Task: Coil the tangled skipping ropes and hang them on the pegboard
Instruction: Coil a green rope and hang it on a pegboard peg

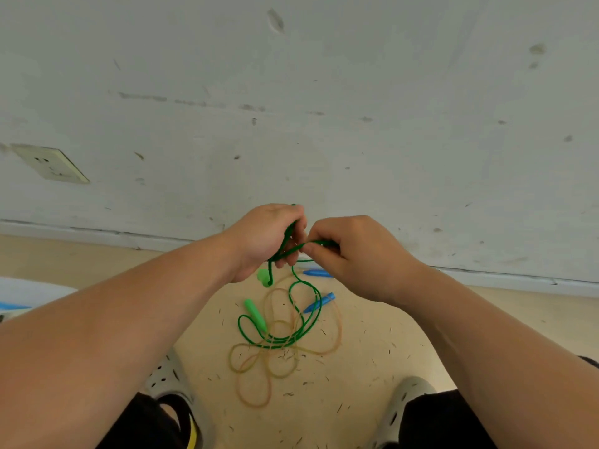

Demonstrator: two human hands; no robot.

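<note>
A green skipping rope hangs from both hands down to the floor. My left hand grips several gathered loops of it. My right hand pinches a strand close beside the left. One green handle dangles just under my left hand; the other green handle lies on the floor. A clear tan rope with blue handles lies in loose loops on the floor, overlapping the green rope. No pegboard is in view.
A white scuffed wall stands right ahead, with a socket at the left. A second blue handle lies near the skirting. My two grey clogs flank the ropes. A white and blue object shows at the left edge.
</note>
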